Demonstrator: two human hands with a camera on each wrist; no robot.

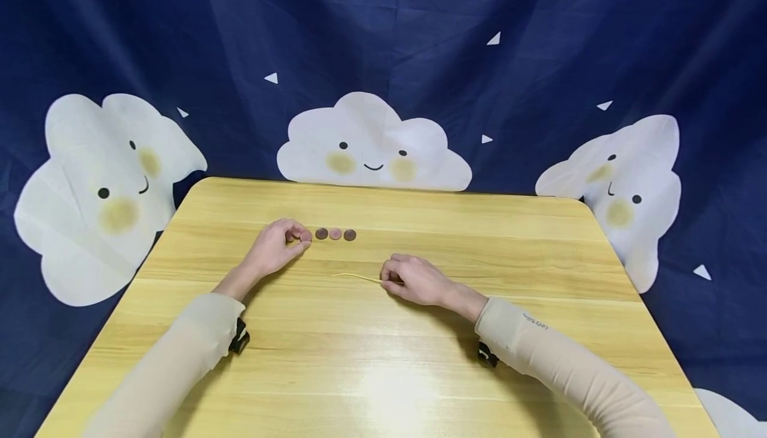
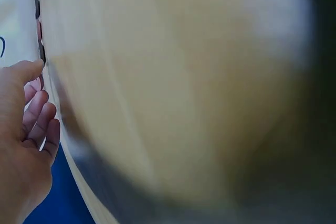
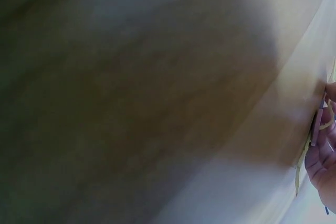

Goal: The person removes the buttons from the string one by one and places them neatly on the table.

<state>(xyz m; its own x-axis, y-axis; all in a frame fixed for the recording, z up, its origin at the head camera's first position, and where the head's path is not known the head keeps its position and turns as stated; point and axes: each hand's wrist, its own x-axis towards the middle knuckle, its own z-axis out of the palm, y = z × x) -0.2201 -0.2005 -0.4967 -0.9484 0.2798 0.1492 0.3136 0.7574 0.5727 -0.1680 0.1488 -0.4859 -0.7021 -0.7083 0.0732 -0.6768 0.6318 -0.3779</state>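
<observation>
My left hand (image 1: pixel 272 246) is at the left end of a row of small flat discs, pinching a reddish disc (image 1: pixel 306 235) between thumb and fingers. To its right lie a dark brown disc (image 1: pixel 321 233), a pinkish disc (image 1: pixel 335 233) and another dark disc (image 1: pixel 350 235). Nearer the table's middle, my right hand (image 1: pixel 419 279) pinches a thin yellow cord (image 1: pixel 359 277), whose free end runs left over the tabletop. In the right wrist view, a purplish flat piece (image 3: pixel 316 127) shows edge-on by the fingers, partly hidden.
Both hands are over a light wooden table (image 1: pixel 371 338) with rounded far corners. Behind it hangs a dark blue cloth (image 1: pixel 335 25) printed with white clouds and small triangles. Each wrist carries a black strap device (image 1: pixel 240 337).
</observation>
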